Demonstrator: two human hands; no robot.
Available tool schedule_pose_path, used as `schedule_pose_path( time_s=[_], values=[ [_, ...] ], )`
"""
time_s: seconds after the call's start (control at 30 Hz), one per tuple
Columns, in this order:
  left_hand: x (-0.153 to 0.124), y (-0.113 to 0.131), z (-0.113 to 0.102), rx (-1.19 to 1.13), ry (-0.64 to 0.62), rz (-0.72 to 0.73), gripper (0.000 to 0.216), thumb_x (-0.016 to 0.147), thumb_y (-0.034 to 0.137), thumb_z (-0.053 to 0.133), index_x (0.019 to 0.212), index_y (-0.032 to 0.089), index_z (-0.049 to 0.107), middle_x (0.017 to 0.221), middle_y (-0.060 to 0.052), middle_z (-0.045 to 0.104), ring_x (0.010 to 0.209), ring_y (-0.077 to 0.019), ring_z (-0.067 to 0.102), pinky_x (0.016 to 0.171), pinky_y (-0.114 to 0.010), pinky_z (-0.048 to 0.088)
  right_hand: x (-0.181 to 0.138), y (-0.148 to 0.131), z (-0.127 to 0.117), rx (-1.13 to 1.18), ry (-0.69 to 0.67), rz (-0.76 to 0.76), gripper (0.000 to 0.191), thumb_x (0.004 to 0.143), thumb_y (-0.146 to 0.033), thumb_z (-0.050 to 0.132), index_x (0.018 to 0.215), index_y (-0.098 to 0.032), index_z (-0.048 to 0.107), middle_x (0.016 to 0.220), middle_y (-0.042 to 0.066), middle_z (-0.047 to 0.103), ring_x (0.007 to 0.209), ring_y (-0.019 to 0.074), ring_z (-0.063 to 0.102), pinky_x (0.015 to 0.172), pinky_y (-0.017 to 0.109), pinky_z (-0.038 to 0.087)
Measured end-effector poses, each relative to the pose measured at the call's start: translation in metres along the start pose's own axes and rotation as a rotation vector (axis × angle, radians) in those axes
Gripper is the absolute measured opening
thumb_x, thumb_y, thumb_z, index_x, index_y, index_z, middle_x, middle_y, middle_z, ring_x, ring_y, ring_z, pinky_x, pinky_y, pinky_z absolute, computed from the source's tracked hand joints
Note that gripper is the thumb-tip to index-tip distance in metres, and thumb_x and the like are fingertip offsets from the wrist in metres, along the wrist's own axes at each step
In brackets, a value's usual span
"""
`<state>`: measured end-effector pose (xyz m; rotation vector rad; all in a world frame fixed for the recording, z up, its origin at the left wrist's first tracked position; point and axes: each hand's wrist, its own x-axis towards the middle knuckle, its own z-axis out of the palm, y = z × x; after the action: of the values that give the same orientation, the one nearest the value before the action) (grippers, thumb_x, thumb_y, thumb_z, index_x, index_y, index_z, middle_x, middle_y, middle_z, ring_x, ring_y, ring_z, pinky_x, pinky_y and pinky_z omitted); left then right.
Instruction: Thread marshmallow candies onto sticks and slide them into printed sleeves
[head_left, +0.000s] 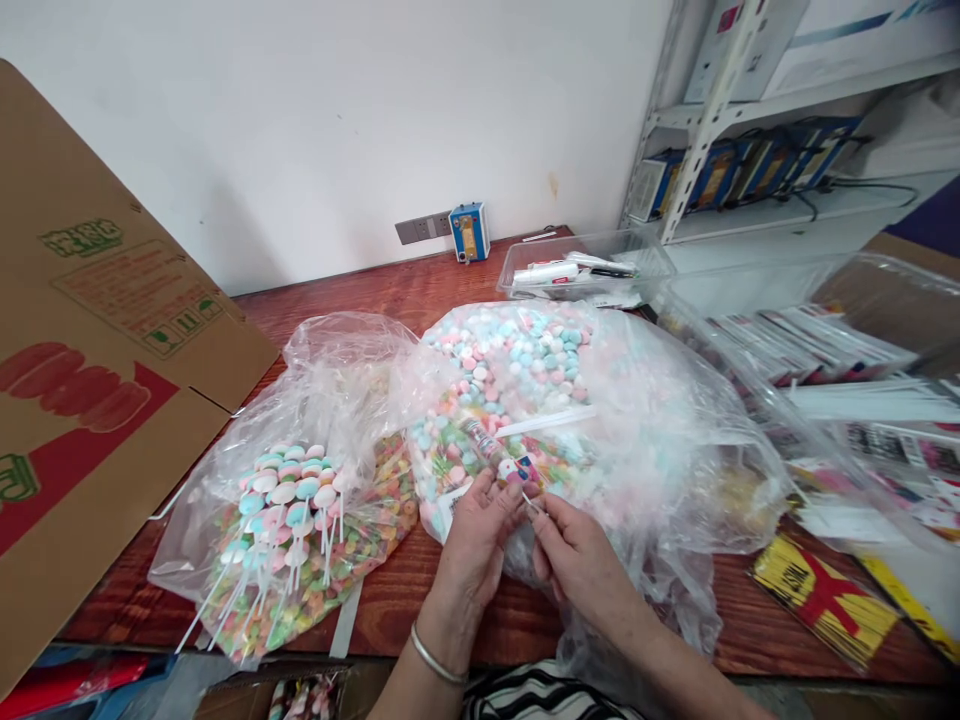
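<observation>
My left hand (480,535), with a silver bangle on its wrist, is closed on the end of a small clear packet of coloured candy (489,450) with a printed label. My right hand (574,555) pinches a thin white stick (529,499) right beside that packet. Both hands meet at the near edge of a big clear plastic bag (660,420) full of pastel round candies. To the left lies a second clear bag (315,400) holding candy skewers on white sticks (289,505) over small colourful sweets.
A large cardboard box (97,370) leans at the left on the red-brown wooden table (420,290). A clear tray (581,265) stands at the back, clear bins with printed packets (825,350) at the right. A blue device (469,232) stands against the wall; metal shelving (712,110) rises at the right.
</observation>
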<state>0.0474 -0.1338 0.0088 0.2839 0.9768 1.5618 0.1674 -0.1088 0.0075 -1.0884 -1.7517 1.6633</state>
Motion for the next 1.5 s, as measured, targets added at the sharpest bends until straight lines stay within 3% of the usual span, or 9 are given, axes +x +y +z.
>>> schedule_pose_path(
  time_s=[0.23, 0.43, 0.6, 0.77, 0.87, 0.97, 1.1, 1.27, 1.5],
  values=[
    [-0.006, 0.001, -0.005, -0.017, 0.128, -0.027, 0.038, 0.069, 0.024, 0.080, 0.101, 0.014, 0.063, 0.083, -0.004, 0.070, 0.072, -0.0117, 0.065, 0.069, -0.021, 0.052, -0.002, -0.004, 0.000, -0.327, 0.051, -0.182, 0.031, 0.098, -0.040, 0.039, 0.081, -0.023, 0.059, 0.069, 0.001, 0.065, 0.062, 0.0187, 0.058, 0.058, 0.028, 0.042],
    [0.001, -0.003, -0.014, 0.160, 0.184, 0.064, 0.045, 0.071, 0.034, 0.078, 0.107, 0.015, 0.059, 0.074, 0.000, 0.067, 0.055, -0.0091, 0.059, 0.052, -0.019, 0.046, 0.004, 0.003, 0.000, -0.316, 0.047, -0.283, 0.026, 0.096, -0.020, 0.039, 0.107, -0.024, 0.063, 0.101, 0.004, 0.069, 0.093, 0.0197, 0.064, 0.082, 0.032, 0.049],
    [0.013, -0.010, -0.021, 0.347, 0.241, 0.160, 0.037, 0.074, 0.043, 0.073, 0.093, 0.018, 0.054, 0.066, 0.002, 0.065, 0.049, -0.0114, 0.059, 0.047, -0.020, 0.044, 0.011, 0.008, 0.002, -0.318, 0.041, -0.285, 0.039, 0.089, -0.013, 0.040, 0.119, -0.023, 0.062, 0.117, 0.006, 0.067, 0.111, 0.0212, 0.061, 0.097, 0.037, 0.046],
    [0.023, -0.008, -0.021, 0.585, 0.254, 0.228, 0.028, 0.077, 0.043, 0.068, 0.081, 0.017, 0.057, 0.056, 0.003, 0.058, 0.044, -0.0103, 0.051, 0.043, -0.020, 0.038, 0.013, 0.003, 0.001, -0.310, 0.108, -0.267, 0.021, 0.092, -0.025, 0.046, 0.098, -0.022, 0.066, 0.095, 0.005, 0.069, 0.089, 0.0212, 0.062, 0.080, 0.033, 0.048],
    [0.025, -0.007, -0.018, 0.709, 0.267, 0.332, 0.024, 0.079, 0.039, 0.066, 0.079, 0.016, 0.061, 0.062, 0.000, 0.061, 0.052, -0.0110, 0.053, 0.050, -0.021, 0.040, 0.015, 0.002, 0.001, -0.110, 0.038, -0.085, 0.031, 0.092, -0.041, 0.049, 0.069, -0.021, 0.055, 0.061, -0.001, 0.058, 0.055, 0.0143, 0.052, 0.053, 0.026, 0.040],
    [0.023, -0.006, -0.015, 0.794, 0.279, 0.411, 0.020, 0.081, 0.036, 0.063, 0.080, 0.016, 0.062, 0.071, -0.002, 0.064, 0.065, -0.0138, 0.057, 0.061, -0.024, 0.044, 0.019, 0.007, 0.002, 0.099, -0.057, 0.083, 0.038, 0.089, -0.049, 0.050, 0.062, -0.023, 0.044, 0.045, -0.008, 0.044, 0.036, 0.0086, 0.038, 0.037, 0.022, 0.027],
    [0.018, -0.004, -0.013, 0.915, 0.272, 0.462, 0.018, 0.085, 0.033, 0.057, 0.082, 0.016, 0.061, 0.078, -0.003, 0.065, 0.073, -0.0160, 0.058, 0.069, -0.027, 0.045, 0.020, 0.012, 0.003, 0.198, -0.032, 0.127, 0.038, 0.086, -0.053, 0.050, 0.065, -0.023, 0.040, 0.046, -0.011, 0.037, 0.033, 0.0055, 0.032, 0.033, 0.020, 0.021],
    [0.015, -0.004, -0.012, 0.908, 0.239, 0.457, 0.018, 0.088, 0.034, 0.053, 0.083, 0.017, 0.058, 0.077, -0.002, 0.063, 0.071, -0.0161, 0.057, 0.069, -0.028, 0.044, 0.013, 0.009, 0.006, 0.334, -0.097, 0.219, 0.041, 0.087, -0.060, 0.045, 0.073, -0.021, 0.047, 0.055, -0.007, 0.053, 0.030, 0.0034, 0.034, 0.030, 0.018, 0.020],
    [0.015, -0.005, -0.012, 1.124, 0.200, 0.533, 0.008, 0.085, 0.025, 0.056, 0.088, 0.018, 0.056, 0.085, -0.002, 0.062, 0.077, -0.0161, 0.057, 0.073, -0.029, 0.043, 0.008, -0.001, 0.008, 0.600, -0.078, 0.284, 0.036, 0.077, -0.050, 0.064, 0.070, -0.021, 0.042, 0.049, -0.013, 0.042, 0.028, 0.0000, 0.030, 0.030, 0.014, 0.024]
  ],
)
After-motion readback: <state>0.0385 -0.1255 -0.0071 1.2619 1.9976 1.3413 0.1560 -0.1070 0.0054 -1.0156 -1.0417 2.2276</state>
